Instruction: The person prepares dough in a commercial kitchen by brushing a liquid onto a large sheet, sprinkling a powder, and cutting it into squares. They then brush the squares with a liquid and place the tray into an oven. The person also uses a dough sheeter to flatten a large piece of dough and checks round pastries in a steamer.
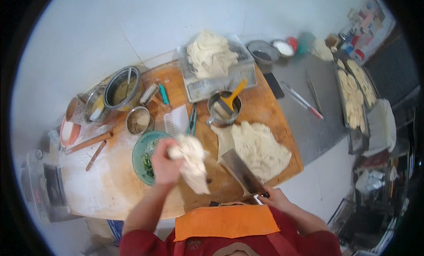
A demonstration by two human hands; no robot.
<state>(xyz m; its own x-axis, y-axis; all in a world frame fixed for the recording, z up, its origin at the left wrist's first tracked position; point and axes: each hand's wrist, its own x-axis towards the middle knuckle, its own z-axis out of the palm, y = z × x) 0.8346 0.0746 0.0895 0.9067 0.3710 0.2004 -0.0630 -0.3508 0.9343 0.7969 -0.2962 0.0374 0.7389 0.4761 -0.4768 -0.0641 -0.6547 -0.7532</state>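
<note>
My left hand [165, 165] grips a hanging piece of soft dough [193, 168], raised above the wooden board [202, 199]. Behind that hand, and partly hidden by it, stands a green bowl [138, 155] with chopped greens and some white powder in it. My right hand [276, 199] is closed around the handle of a cleaver [243, 173]. The cleaver's broad blade slants up and left over the near left part of a flattened sheet of dough [261, 150]. That sheet spreads over the right side of the board.
A scale [220, 87] bearing a large dough mass [212, 55] stands at the back. Before it is a metal pot [225, 121] with a yellow-handled brush [237, 92]. Rolling pins [91, 141] and several bowls lie left. Trays of shaped dough [351, 97] stand right, past tongs [303, 100].
</note>
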